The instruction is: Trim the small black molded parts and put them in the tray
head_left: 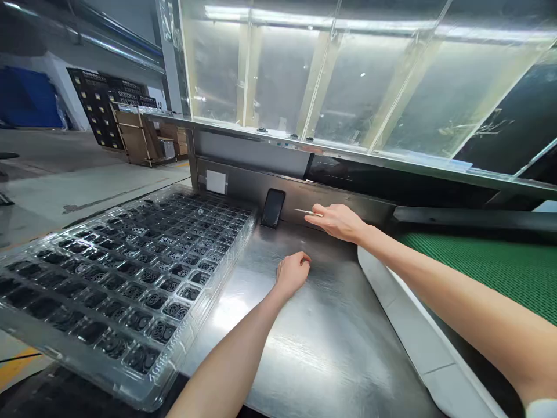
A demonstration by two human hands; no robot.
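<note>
My right hand (337, 221) reaches over the steel worktop (313, 342) toward the back panel. It pinches a thin, pale, pointed tool (305, 212) whose tip aims left at a black phone (273, 207) leaning against the panel. My left hand (292, 271) rests on the worktop in a loose fist; whether anything is inside it is hidden. A clear plastic tray (117, 278) with several rows of small black round parts lies to the left of both hands.
A green conveyor belt (491, 267) runs on the right behind a white rim (404, 313). Clear guard panels (331, 75) rise above the back panel. Cartons and a dark rack (130, 130) stand across the floor at far left.
</note>
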